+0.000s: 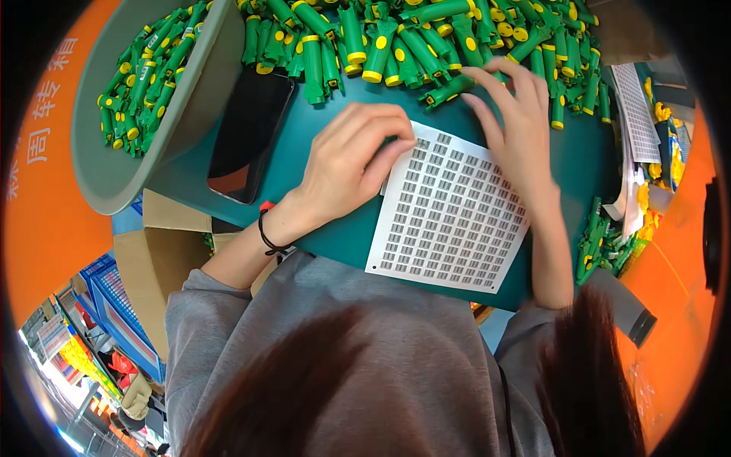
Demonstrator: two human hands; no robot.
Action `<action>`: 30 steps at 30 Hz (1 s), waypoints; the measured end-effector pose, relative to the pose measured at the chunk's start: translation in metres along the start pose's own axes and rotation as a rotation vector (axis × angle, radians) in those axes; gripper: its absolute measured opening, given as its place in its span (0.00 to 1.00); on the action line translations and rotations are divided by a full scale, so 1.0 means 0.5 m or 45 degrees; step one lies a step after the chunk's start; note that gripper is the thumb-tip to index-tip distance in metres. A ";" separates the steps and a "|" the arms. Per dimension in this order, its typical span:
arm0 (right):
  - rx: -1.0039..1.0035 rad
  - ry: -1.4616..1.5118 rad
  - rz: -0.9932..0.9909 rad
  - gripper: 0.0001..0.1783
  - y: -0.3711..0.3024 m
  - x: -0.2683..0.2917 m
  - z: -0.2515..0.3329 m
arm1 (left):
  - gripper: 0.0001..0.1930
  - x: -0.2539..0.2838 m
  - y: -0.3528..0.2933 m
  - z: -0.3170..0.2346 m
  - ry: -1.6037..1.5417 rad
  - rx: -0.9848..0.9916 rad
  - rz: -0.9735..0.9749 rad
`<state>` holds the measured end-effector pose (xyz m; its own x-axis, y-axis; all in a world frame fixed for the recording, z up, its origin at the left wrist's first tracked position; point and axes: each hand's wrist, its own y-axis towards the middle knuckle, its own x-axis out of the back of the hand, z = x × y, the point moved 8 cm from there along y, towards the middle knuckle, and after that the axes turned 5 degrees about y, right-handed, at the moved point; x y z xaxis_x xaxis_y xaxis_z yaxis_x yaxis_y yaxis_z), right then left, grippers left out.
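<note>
A white sheet of small printed labels lies tilted on the green tabletop. My left hand is closed at the sheet's upper left corner, thumb and fingertips pinched together; whatever is between them is hidden. Over the sheet's right side reaches my right hand, with thumb and index finger apart. Their tips are on either side of the near end of a green plastic tube-shaped piece, with no clear grip on it. Behind it is a heap of similar green pieces with yellow round ends.
A grey-green tub full of the same pieces stands at left. Beside it lies a black smartphone. An open cardboard box is below the table's left edge. More label sheets and green pieces are at right.
</note>
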<state>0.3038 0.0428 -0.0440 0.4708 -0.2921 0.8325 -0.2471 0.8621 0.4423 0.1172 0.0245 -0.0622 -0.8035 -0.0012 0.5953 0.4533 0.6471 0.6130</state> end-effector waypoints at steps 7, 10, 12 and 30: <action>0.219 0.094 0.154 0.17 0.000 0.015 0.004 | 0.31 0.025 0.043 0.019 -0.273 0.336 -0.050; 0.052 0.496 0.097 0.20 -0.055 0.042 0.031 | 0.33 -0.007 0.057 0.001 -0.652 0.430 -0.026; -0.140 0.800 0.059 0.20 -0.082 0.052 0.040 | 0.34 -0.021 0.046 -0.006 -0.760 0.520 0.104; -0.710 1.530 -0.109 0.22 -0.204 0.046 0.029 | 0.05 -0.038 0.078 -0.096 -0.615 0.547 0.453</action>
<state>0.3277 -0.0576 -0.0651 0.9899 -0.0574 -0.1294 0.0634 0.9971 0.0429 0.1687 0.0135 -0.0246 -0.7612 0.5362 0.3647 0.6068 0.7873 0.1090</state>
